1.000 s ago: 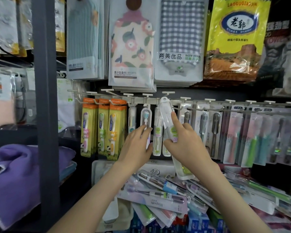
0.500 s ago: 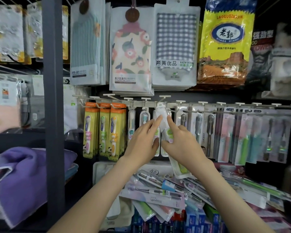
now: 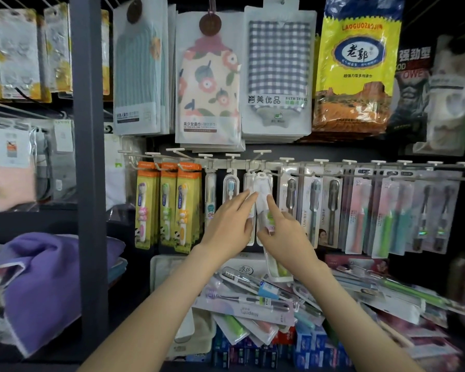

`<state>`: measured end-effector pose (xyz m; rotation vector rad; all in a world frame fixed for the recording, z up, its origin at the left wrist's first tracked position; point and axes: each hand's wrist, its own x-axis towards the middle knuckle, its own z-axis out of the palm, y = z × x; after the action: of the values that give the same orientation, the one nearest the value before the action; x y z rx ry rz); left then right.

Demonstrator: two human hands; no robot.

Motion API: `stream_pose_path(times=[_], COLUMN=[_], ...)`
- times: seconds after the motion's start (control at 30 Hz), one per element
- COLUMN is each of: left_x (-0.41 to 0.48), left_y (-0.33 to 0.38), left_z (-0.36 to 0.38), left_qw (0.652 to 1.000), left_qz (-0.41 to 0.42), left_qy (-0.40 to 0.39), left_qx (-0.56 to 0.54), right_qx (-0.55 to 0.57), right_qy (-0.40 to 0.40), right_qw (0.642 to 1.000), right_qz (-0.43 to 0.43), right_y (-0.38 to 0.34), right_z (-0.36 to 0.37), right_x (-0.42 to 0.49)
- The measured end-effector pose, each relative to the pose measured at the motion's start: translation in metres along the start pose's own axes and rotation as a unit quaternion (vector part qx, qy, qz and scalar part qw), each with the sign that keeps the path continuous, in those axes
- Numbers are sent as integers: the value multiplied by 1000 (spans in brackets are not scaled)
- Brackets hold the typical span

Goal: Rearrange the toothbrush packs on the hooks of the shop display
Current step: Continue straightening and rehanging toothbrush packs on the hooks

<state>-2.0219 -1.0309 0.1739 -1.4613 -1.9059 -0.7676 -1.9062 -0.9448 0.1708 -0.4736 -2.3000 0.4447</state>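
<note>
Clear plastic with a white top: the toothbrush pack [image 3: 262, 187] now stands nearly upright, with its top right up at a hook [image 3: 255, 159] on the pale rail [image 3: 242, 164]. A second ago that top leaned to the left and sat lower, in front of the hanging row. The right hand [image 3: 285, 237] grips the pack round its middle, index finger stretched up along the front and the other fingers curled behind it. The left hand [image 3: 226, 224] has moved over from the neighbouring packs. Its fingers are straight and hold nothing, and their tips touch the left edge of the pack's white top. I judge this to be the hanging step, with the left hand steadying the top while the right feeds it on. Whether the hole has caught the hook cannot be told from here.

Around it, orange packs [image 3: 169, 205] hang to the left and grey, pink and green ones fill the hooks to the right. Below, a pile of loose packs [image 3: 253, 310] lies jumbled on the shelf, so much sorting seems left. Bath towel packs [image 3: 277, 71] and a yellow bag [image 3: 357, 71] hang above. A grey post [image 3: 89, 157] stands to the left, with a folded purple towel [image 3: 43, 277] beyond it.
</note>
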Motion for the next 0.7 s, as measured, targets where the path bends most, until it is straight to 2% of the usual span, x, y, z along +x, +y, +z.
stream_pose_path(times=[0.2,0.7], left_x=[-5,-7], left_y=[-2,-7], left_z=[2,0], left_qw=[1000,1000], left_qz=[3,-14], left_qy=[-4,0], left_qx=[-24,-10], right_qx=[-10,-16], right_qy=[67,38], right_qw=[996,999], right_qz=[-60,-28], right_y=[5,-12], right_z=[-5,-13], right_x=[-9,9])
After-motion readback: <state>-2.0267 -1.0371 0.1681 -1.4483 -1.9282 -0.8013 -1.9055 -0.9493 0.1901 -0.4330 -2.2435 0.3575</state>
